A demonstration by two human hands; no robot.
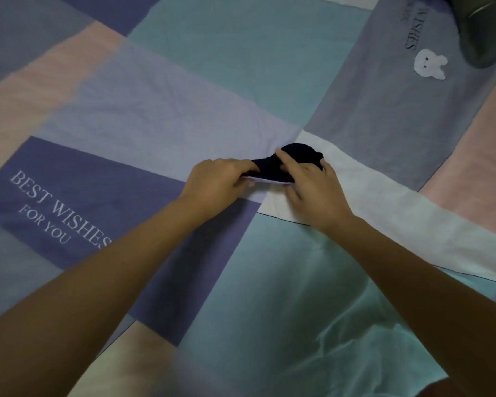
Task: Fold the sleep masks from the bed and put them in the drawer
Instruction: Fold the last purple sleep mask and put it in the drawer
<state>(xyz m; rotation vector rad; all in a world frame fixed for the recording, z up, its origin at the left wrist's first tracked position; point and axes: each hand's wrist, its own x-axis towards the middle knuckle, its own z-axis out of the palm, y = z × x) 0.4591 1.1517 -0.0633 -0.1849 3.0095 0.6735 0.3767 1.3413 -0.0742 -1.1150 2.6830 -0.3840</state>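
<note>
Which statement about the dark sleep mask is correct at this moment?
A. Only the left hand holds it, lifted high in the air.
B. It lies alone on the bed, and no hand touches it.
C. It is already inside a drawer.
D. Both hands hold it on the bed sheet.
D: the left hand and the right hand both grip the dark sleep mask, low on the patchwork bed sheet; no drawer is in view.

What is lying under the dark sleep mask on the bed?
Under the dark sleep mask, a thin pale layer shows along its near edge, on the patchwork bedsheet. The left hand and right hand cover its ends, hiding anything beneath.
</note>
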